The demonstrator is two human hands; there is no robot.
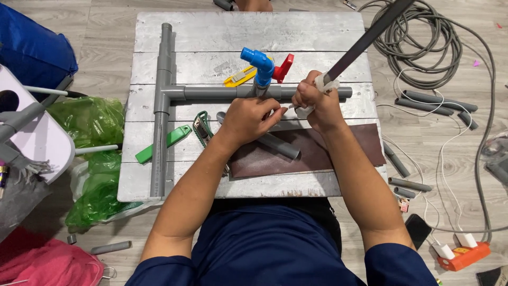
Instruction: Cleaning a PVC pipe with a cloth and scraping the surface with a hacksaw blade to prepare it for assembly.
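The grey plastic pipe tee assembly (211,93) with its blue elbow fitting (260,61) looks joined already, lying on the white wooden board (317,32). The right hand (316,101) is clenched round a long grey pipe (365,39), with white tape at its end (324,82), just above the board; the left hand (248,117) pinches the tape's loose tail, so I'd say wrapping's still underway.

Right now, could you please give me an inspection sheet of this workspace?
Surface: grey plank table, brown sheet near the front edge.
Job's things: long grey pipe in the right hand; white tape at its end.
Clutter: grey pipe assembly, blue elbow fitting, yellow utility knife, green tool.
Grippers: left hand touches the tape end.
Cables: coiled grey hose, white charger leads.
Surroundings: wooden floor, green bags, loose pipe offcuts.
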